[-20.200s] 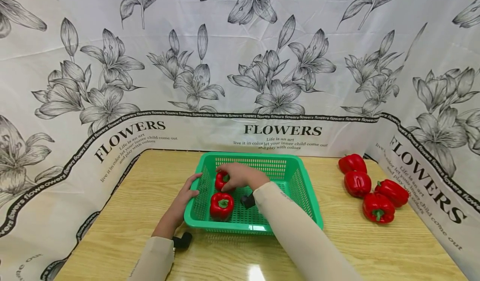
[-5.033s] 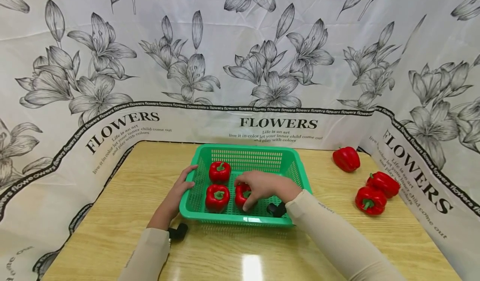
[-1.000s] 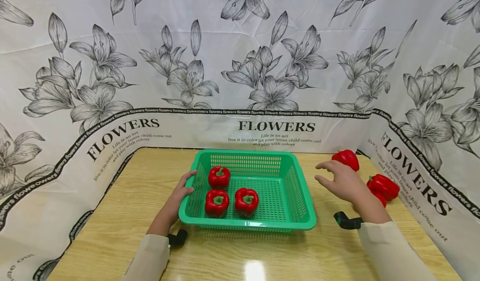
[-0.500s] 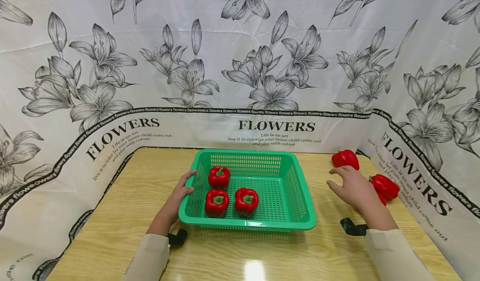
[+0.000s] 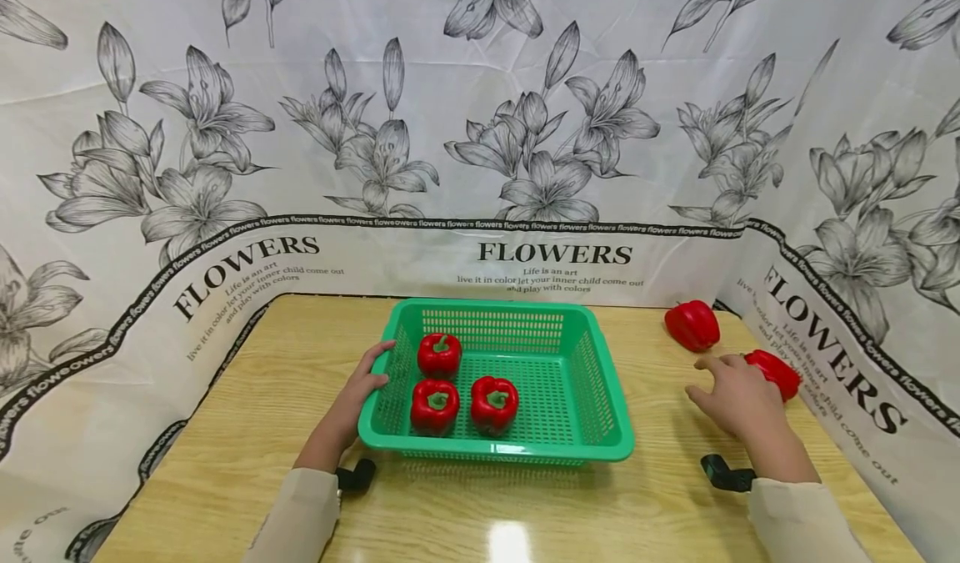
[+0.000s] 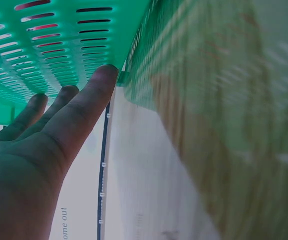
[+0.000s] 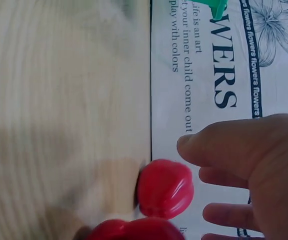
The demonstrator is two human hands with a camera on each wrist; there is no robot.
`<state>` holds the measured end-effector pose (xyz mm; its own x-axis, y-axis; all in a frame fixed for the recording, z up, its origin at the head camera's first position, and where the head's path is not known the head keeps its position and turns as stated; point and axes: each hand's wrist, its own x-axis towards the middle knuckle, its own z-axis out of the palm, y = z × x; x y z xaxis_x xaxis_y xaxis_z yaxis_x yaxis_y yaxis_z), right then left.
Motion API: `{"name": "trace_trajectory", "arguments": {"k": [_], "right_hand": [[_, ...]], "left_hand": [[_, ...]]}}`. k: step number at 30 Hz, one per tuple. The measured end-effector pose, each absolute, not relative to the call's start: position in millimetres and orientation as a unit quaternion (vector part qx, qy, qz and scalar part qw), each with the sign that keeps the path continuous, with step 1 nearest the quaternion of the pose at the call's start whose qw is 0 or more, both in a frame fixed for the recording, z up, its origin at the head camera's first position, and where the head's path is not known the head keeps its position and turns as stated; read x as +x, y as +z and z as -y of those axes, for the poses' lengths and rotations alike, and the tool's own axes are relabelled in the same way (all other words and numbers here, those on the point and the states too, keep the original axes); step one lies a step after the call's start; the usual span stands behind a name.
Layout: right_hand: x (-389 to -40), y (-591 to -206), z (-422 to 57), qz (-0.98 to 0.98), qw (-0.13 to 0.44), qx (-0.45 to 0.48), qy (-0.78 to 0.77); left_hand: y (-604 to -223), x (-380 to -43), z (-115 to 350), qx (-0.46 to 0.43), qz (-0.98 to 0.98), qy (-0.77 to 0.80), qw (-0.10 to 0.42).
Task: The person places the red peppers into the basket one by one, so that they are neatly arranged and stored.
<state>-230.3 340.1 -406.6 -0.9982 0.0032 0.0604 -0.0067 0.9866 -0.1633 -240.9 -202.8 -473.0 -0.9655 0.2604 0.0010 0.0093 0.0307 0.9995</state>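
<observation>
My left hand (image 5: 358, 392) holds the left side of a green plastic basket (image 5: 611, 379), its thumb and a fingertip at the rim. In the left wrist view, several straight fingers (image 6: 79, 112) lie along the slotted outer wall. Three red bell peppers stand in the basket: a back one (image 5: 439, 356), a front left one (image 5: 434, 408) and one right of it (image 5: 494, 405). My right hand (image 5: 742, 400) hovers over the table with relaxed, spread fingers, holding nothing. A red bell pepper (image 5: 692, 325) lies beyond it, and another (image 5: 776, 375) is partly hidden behind it.
The wooden table (image 5: 270, 429) is bordered at the back and sides by a white flower-print cloth (image 5: 390, 263). The basket stands in the middle, and the loose peppers lie at the back right near the cloth. A dark wrist camera (image 5: 727, 473) sticks out below the right hand.
Since five seconds ago my right hand has let go of the third bell pepper in the basket and moved right, over the loose peppers. My left hand has stayed at the basket.
</observation>
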Motion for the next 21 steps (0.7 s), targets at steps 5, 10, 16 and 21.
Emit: {"name": "trace_trajectory", "arguments": {"k": [5, 10, 16, 21], "right_hand": [[-223.1, -415.8, -347.8, 0.995, 0.018, -0.034, 0.089], [-221.6, -423.4, -352.8, 0.993, 0.016, -0.057, 0.106], [-222.1, -432.1, -360.5, 0.990, 0.019, -0.069, 0.125], [-222.1, -435.2, -363.8, 0.988, 0.019, -0.074, 0.131]], "left_hand": [[-471.9, -241.3, 203.5, 0.093, -0.713, 0.689, 0.094], [-471.0, -241.8, 204.8, 0.088, -0.719, 0.683, 0.095], [-470.8, -242.9, 205.0, 0.089, -0.722, 0.681, 0.091], [-470.8, -243.8, 204.8, 0.090, -0.722, 0.680, 0.091]]}}
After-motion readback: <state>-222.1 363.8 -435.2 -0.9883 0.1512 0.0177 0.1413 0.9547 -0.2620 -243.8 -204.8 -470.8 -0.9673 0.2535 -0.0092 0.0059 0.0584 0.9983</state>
